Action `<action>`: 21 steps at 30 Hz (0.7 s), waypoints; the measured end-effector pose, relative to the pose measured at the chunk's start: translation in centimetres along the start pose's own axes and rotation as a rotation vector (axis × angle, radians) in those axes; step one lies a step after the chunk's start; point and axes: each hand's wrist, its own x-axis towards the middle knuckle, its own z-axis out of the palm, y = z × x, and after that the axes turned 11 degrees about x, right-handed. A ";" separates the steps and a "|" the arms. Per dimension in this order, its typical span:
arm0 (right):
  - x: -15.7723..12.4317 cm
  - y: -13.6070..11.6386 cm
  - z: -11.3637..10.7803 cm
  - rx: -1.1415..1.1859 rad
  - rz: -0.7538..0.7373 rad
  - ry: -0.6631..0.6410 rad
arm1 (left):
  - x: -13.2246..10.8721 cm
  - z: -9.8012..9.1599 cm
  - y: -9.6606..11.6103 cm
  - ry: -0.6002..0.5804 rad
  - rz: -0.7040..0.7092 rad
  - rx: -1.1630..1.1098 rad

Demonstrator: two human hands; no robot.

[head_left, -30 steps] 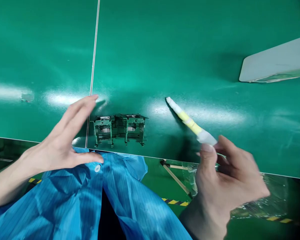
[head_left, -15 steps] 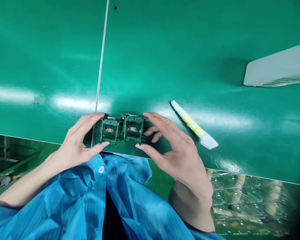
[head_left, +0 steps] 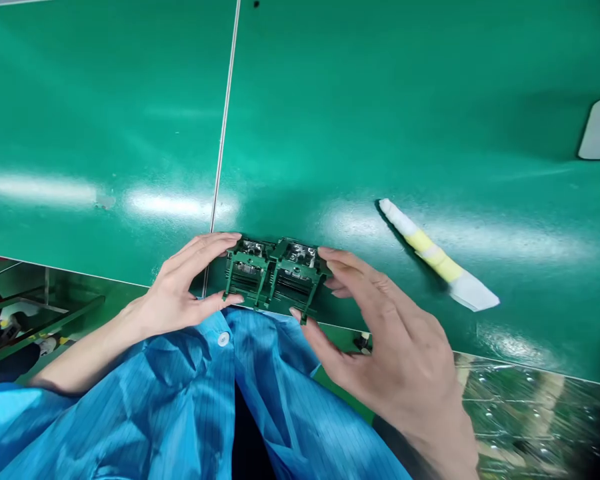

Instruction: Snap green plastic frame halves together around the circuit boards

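The paired green plastic frames [head_left: 275, 277], with metal inserts in their tops, are at lower centre of the frame, at the front edge of the green bench [head_left: 105, 133]. The left hand [head_left: 180, 287] closes on the left end, with the fingertips [head_left: 229, 239] at the upper corner and the thumb [head_left: 233, 300] at the lower corner. The right hand [head_left: 385, 347] takes the right end the same way, with its fingers [head_left: 330, 263] against the side and its thumb [head_left: 296, 313] at the lower corner. Each grip is narrow and holds the frames by their edges only. Whether they bear on the bench or are raised cannot be determined.

Caution: the hold depends on the fingertips, so uneven pressure could twist the frames or flex their thin legs. Near the bench edge, a slip could drop them onto the blue smock [head_left: 180, 407]. A white stick with yellow tape [head_left: 433, 257] lies to the right, near the right hand.
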 end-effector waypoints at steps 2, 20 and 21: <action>0.2 -0.9 -0.1 -0.091 -0.028 -0.025 | -0.3 -0.1 -0.3 -0.027 -0.065 -0.058; -0.1 -0.9 1.1 -0.131 -0.038 -0.001 | 0.1 -1.4 0.0 -0.065 0.024 0.116; -0.3 -0.7 1.1 -0.099 -0.004 -0.005 | 0.3 -1.5 0.2 -0.080 0.041 0.141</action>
